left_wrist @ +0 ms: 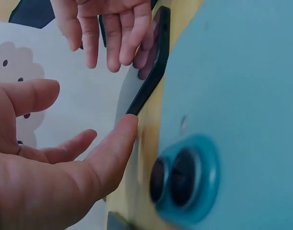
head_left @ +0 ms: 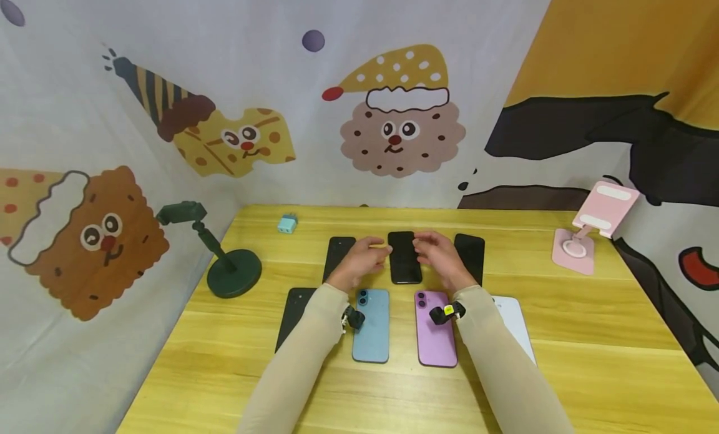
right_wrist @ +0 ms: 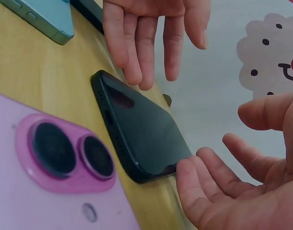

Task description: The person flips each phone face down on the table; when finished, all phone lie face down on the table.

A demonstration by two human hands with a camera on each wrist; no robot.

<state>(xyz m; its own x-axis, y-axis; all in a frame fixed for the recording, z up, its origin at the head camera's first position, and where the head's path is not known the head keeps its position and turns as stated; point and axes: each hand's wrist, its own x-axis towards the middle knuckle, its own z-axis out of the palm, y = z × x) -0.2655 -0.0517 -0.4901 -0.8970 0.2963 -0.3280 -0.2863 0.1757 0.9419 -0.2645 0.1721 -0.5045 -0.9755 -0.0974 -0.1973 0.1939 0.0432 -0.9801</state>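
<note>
While the centre black phone (head_left: 405,259) is lying screen-up on the wooden table (head_left: 371,396), the left hand (head_left: 361,263) is flanking its left edge and the right hand (head_left: 442,256) its right; both are curving loosely, grasping nothing, contact unclear; blue phone (head_left: 371,337), resting front-left of it; purple phone (head_left: 436,341), resting front-right; green stand (head_left: 234,274), standing well left of it

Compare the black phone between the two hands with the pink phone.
Colour: the black phone is black; the pink phone is pink.
Facing: the black phone lies glossy screen up; the pink phone lies back up, two lenses showing.
Shared: both rest on the wooden table, neither gripped.
</note>
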